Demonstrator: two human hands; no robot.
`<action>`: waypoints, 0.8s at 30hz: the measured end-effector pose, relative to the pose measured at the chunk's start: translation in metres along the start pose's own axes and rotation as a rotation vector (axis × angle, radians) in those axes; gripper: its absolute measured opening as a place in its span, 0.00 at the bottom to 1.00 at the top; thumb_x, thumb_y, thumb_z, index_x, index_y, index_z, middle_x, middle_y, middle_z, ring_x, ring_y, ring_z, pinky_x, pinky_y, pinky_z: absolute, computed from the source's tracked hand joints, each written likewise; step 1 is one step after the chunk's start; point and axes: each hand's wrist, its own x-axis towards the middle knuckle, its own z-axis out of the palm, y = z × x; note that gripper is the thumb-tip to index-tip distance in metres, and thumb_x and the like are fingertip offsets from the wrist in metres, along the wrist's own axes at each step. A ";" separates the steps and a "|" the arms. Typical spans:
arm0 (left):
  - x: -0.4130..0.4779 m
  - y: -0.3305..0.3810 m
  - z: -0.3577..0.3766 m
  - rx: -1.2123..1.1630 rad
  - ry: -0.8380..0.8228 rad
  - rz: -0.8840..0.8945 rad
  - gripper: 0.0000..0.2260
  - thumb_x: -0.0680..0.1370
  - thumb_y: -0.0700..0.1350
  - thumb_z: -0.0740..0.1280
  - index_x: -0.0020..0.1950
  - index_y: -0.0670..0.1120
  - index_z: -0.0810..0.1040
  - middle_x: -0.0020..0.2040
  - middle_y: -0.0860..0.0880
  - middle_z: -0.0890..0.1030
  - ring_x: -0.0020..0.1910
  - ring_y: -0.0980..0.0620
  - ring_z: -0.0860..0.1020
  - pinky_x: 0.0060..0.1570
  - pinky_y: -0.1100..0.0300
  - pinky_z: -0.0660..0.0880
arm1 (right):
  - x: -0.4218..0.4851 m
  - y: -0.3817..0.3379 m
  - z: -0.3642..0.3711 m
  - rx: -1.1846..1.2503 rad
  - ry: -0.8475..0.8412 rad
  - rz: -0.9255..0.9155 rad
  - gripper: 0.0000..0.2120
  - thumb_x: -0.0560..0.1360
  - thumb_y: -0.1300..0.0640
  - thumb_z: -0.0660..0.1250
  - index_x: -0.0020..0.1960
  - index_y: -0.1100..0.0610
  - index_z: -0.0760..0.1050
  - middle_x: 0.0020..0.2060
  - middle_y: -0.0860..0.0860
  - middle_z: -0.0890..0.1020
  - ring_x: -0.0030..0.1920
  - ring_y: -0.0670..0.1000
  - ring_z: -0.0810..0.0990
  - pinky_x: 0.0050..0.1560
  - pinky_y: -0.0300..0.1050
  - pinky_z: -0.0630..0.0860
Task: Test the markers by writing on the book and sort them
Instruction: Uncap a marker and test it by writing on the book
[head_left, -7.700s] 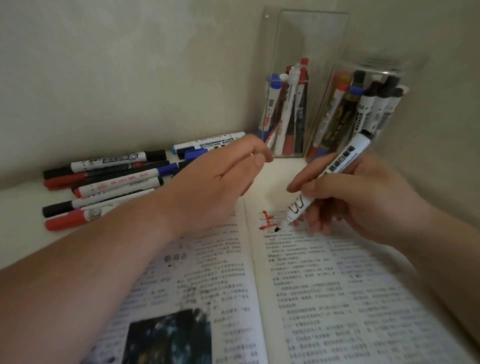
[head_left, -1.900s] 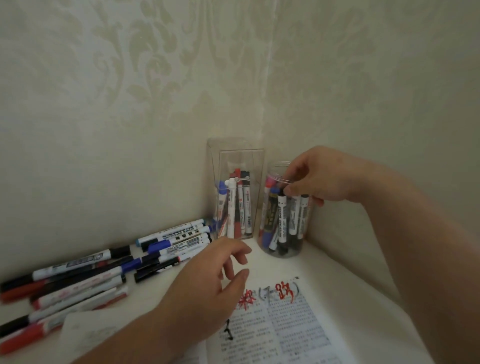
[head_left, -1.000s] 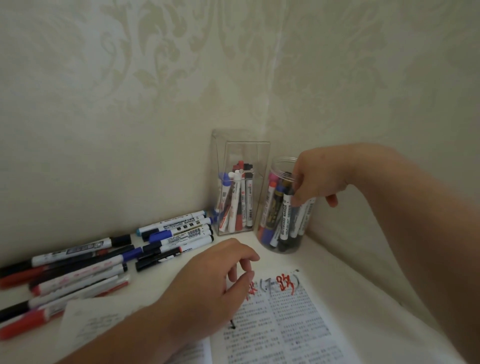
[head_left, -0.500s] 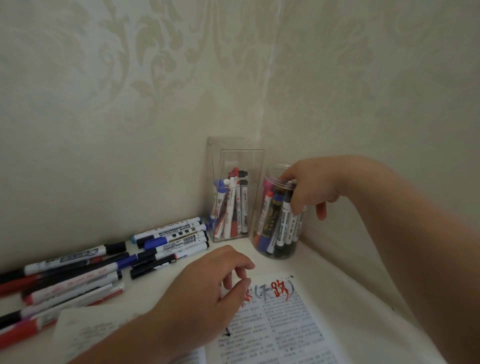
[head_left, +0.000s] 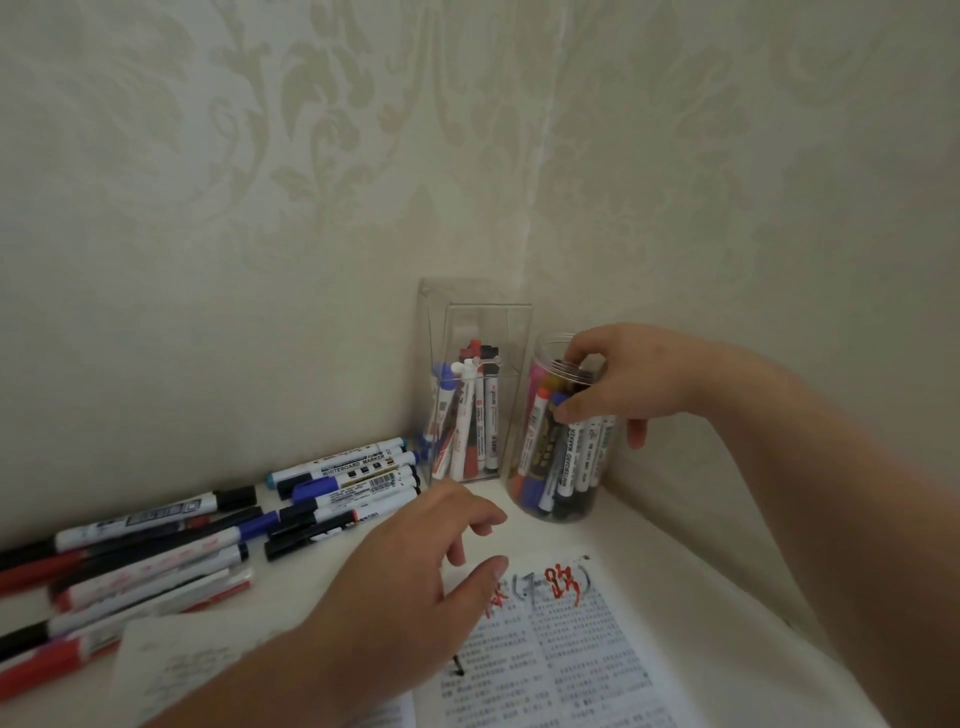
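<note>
The open book (head_left: 571, 665) lies at the bottom with red and black test marks at the top of its right page. My left hand (head_left: 415, 582) hovers over the book's spine, fingers loosely curled, holding nothing. My right hand (head_left: 634, 384) is at the round clear jar (head_left: 561, 488) in the corner: its fingers hook over the rim and its thumb presses the outer wall. The jar holds several markers standing upright. A tall rectangular clear holder (head_left: 475, 332) beside it holds several more. Several loose markers (head_left: 208, 535) lie in a row on the left.
Patterned walls meet in a corner right behind the two containers. The white tabletop (head_left: 675, 561) runs along the right wall. The book's left page (head_left: 171, 660) curls up near the loose markers.
The black marker I wrote with earlier is out of my right hand. That hand has sunk onto the jar's rim, thumb sliding down the wall. My left hand has barely moved.
</note>
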 end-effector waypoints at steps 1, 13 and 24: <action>0.000 0.000 0.000 0.005 -0.006 -0.002 0.08 0.79 0.57 0.65 0.55 0.69 0.69 0.56 0.66 0.71 0.53 0.57 0.73 0.45 0.67 0.70 | -0.001 0.000 0.000 -0.009 -0.005 -0.005 0.15 0.74 0.49 0.76 0.57 0.51 0.77 0.44 0.51 0.85 0.26 0.47 0.83 0.34 0.45 0.82; 0.001 -0.001 0.002 0.013 -0.018 -0.012 0.09 0.79 0.56 0.67 0.55 0.69 0.70 0.55 0.67 0.72 0.52 0.59 0.74 0.44 0.69 0.70 | -0.001 -0.006 0.002 -0.113 0.063 0.081 0.17 0.71 0.43 0.77 0.53 0.54 0.84 0.41 0.50 0.86 0.28 0.49 0.85 0.35 0.44 0.84; 0.002 -0.005 0.001 0.008 0.101 0.002 0.13 0.75 0.64 0.60 0.57 0.64 0.74 0.54 0.66 0.73 0.50 0.58 0.75 0.41 0.68 0.71 | -0.036 0.013 -0.016 0.472 1.350 -0.616 0.07 0.77 0.58 0.71 0.55 0.51 0.79 0.45 0.40 0.82 0.34 0.43 0.78 0.35 0.40 0.76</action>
